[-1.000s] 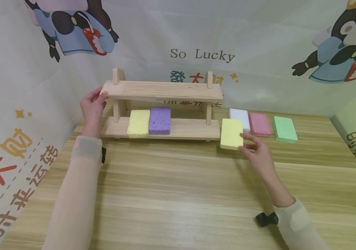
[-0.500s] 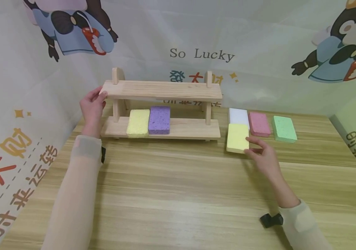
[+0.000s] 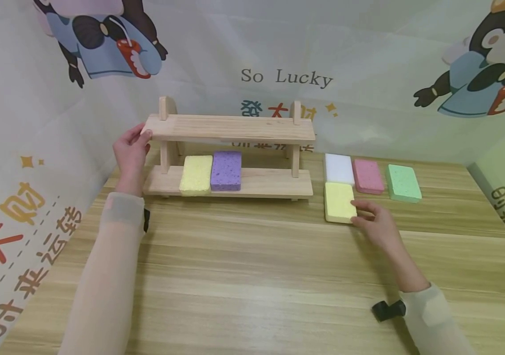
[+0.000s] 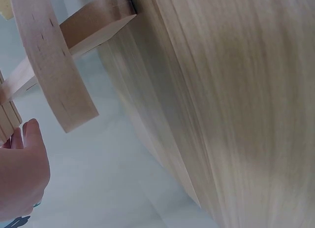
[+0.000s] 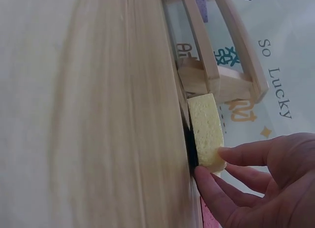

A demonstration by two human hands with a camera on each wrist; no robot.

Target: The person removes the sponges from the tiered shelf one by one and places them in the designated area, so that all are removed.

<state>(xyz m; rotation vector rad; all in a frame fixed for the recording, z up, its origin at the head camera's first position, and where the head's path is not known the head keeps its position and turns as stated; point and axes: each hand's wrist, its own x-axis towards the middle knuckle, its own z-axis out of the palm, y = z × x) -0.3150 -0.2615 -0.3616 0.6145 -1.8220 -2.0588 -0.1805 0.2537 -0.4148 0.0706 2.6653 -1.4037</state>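
My left hand grips the left end of the upper board of a two-tier wooden shelf. The left wrist view shows its fingertips at the board's edge. My right hand pinches a light yellow sponge by its right side, just in front of a white sponge and low over the table. The right wrist view shows thumb and fingers at one end of this yellow sponge. On the lower board, another yellow sponge leans beside a purple sponge.
Right of the white sponge lie a pink sponge and a green sponge on the wooden table. A printed cloth backdrop rises behind and at both sides. A black strap piece sits at the right cuff.
My right hand has carried the yellow sponge rightward and toward me, from beside the shelf's end and overlapping the white sponge to in front of it. The left hand has stayed on the shelf.
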